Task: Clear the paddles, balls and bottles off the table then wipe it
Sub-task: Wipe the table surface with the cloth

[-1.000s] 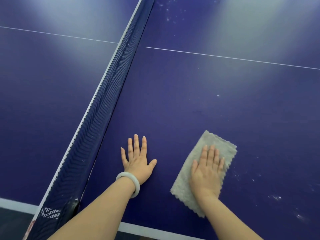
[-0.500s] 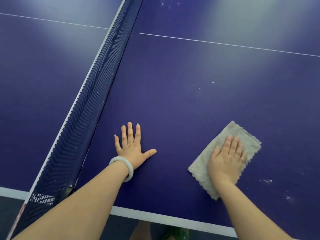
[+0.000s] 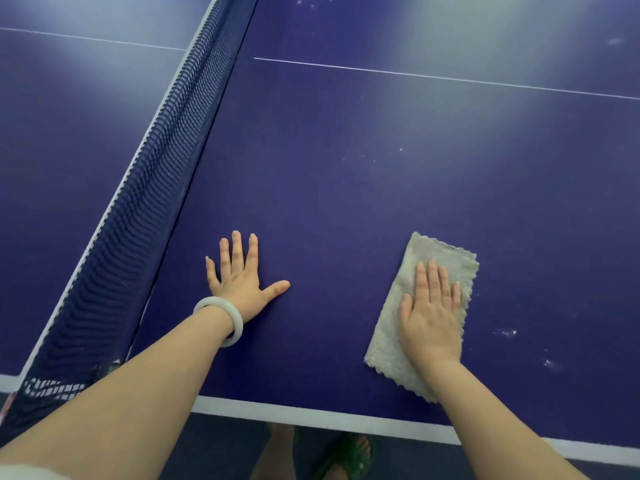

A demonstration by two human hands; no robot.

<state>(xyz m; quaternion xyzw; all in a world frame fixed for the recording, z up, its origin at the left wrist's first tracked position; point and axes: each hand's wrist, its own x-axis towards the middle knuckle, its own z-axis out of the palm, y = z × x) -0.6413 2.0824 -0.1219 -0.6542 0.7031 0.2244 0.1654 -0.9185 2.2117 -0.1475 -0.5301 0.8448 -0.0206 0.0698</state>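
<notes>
A grey folded cloth [image 3: 440, 261] lies on the dark blue table-tennis table [image 3: 346, 202], near its front edge. My right hand [image 3: 431, 315] presses flat on the cloth with straight fingers. My left hand [image 3: 239, 275] rests flat on the bare table to the left, fingers spread, a white bangle on its wrist. No paddles, balls or bottles are in view.
The dark net [image 3: 145, 202] runs diagonally from the lower left to the top, just left of my left hand. White specks [image 3: 507, 332] dot the table right of the cloth. The white table edge [image 3: 311, 415] runs along the front, with a foot in a green sandal [image 3: 349, 455] below.
My right hand slid the cloth to the right, then back a little nearer and turned it more upright. My left hand stayed flat on the table.
</notes>
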